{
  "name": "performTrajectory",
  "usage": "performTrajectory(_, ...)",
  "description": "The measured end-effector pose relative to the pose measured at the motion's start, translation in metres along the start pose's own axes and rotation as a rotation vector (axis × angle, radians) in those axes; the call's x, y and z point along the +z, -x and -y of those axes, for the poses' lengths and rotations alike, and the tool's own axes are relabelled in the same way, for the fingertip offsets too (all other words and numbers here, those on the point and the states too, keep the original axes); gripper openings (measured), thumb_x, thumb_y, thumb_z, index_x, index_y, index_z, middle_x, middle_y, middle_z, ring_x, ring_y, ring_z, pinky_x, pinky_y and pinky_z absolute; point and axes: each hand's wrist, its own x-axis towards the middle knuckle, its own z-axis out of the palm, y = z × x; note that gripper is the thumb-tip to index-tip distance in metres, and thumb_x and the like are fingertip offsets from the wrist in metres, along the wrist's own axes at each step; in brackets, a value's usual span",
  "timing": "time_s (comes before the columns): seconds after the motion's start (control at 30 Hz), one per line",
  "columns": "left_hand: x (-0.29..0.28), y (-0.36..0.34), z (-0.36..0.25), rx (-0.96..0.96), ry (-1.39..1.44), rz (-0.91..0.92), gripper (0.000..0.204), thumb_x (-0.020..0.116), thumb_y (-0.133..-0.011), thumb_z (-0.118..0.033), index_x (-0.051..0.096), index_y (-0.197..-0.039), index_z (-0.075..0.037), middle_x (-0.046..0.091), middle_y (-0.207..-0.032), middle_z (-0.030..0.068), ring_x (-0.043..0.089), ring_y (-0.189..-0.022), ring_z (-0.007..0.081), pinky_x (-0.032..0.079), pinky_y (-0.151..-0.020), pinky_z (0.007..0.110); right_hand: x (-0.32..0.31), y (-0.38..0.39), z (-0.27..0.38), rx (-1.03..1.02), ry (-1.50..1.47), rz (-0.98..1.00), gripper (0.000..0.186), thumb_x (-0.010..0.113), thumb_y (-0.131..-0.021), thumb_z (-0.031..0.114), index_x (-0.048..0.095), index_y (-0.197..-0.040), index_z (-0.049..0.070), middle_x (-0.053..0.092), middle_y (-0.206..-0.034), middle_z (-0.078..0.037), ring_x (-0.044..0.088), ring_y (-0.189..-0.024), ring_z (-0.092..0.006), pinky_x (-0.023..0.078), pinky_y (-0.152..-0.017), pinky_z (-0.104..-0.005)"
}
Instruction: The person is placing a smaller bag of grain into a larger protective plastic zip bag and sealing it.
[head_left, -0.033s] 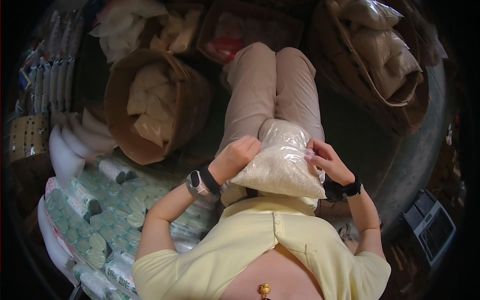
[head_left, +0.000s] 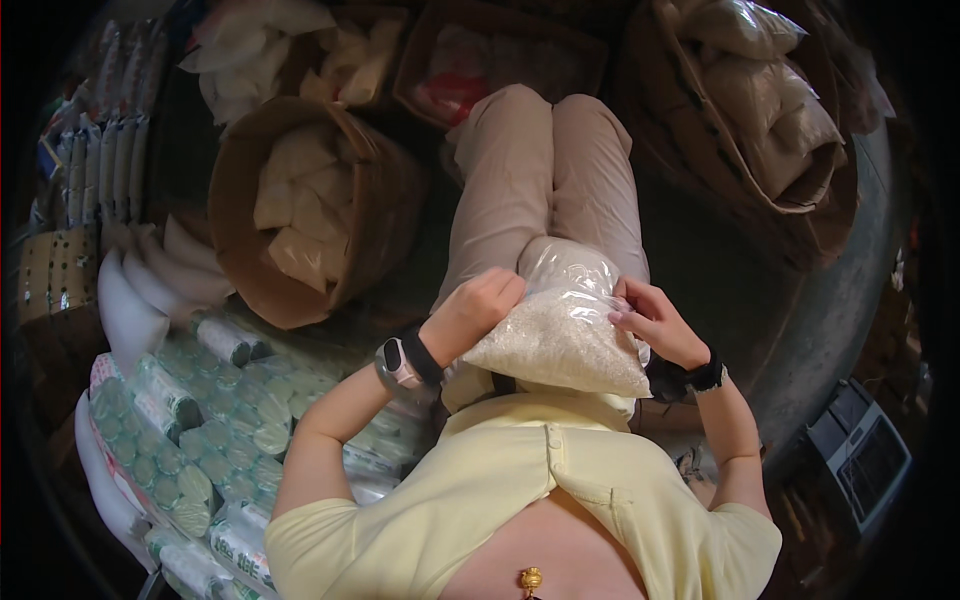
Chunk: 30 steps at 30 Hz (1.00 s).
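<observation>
A clear plastic bag of pale, grainy filling lies across my lap. Its filled part is toward my waist, and the loose, shiny upper part reaches toward my knees. At the bag's left edge my left hand is closed, with the fingers curled onto the plastic. My right hand pinches the plastic at the right edge between thumb and fingers. The left fingertips are partly hidden behind the hand.
A round-cornered cardboard box with filled bags stands ahead on the left. Another tall box of filled bags is at the far right. Wrapped green-white rolls are stacked at my left. A grey device sits at the right.
My left hand has shifted very slightly up and to the right along the bag's edge. The right hand and the bag stay nearly in place.
</observation>
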Motion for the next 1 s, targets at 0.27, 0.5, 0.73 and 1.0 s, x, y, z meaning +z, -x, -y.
performTrajectory(0.27,0.005,-0.036,0.002,0.036,0.234,-0.06,0.008,0.056,-0.08,-0.007,0.051,-0.082,-0.001,0.053,-0.077,0.0132,0.057,-0.073,0.0289,0.049,-0.067,0.036,-0.007,-0.013,0.003,-0.33,0.676,-0.161,0.017,0.065,-0.08,0.009,0.051,-0.083,0.001,0.046,-0.053,-0.012,0.045,-0.045,-0.0198,0.038,-0.045,-0.0315)
performTrajectory(0.5,-0.013,-0.027,-0.012,0.215,0.172,-0.191,0.01,0.061,-0.078,-0.002,0.055,-0.085,0.0,0.054,-0.074,0.0136,0.057,-0.068,0.0288,0.048,-0.063,0.036,0.012,-0.002,0.024,-0.618,1.138,-0.277,0.027,0.059,-0.074,-0.006,0.057,-0.099,0.004,0.062,-0.073,-0.011,0.061,-0.063,-0.0282,0.049,-0.058,-0.0374)
performTrajectory(0.73,-0.031,-0.055,0.004,-0.074,0.582,0.099,0.011,0.06,-0.087,-0.009,0.056,-0.087,0.001,0.055,-0.062,0.0122,0.056,-0.056,0.0208,0.042,-0.054,0.031,0.004,-0.027,0.031,-0.701,1.164,-0.23,0.027,0.064,-0.074,0.006,0.058,-0.101,0.004,0.062,-0.071,-0.012,0.063,-0.065,-0.0277,0.049,-0.056,-0.0369)
performTrajectory(1.0,-0.022,-0.08,0.004,-0.085,0.373,0.117,0.025,0.06,-0.084,-0.023,0.061,-0.086,0.002,0.062,-0.068,0.0183,0.062,-0.062,0.0308,0.046,-0.057,0.037,0.009,-0.05,0.06,-0.675,1.345,-0.05,0.016,0.062,-0.07,0.008,0.058,-0.086,0.006,0.06,-0.061,-0.012,0.062,-0.059,-0.0296,0.048,-0.055,-0.0373)
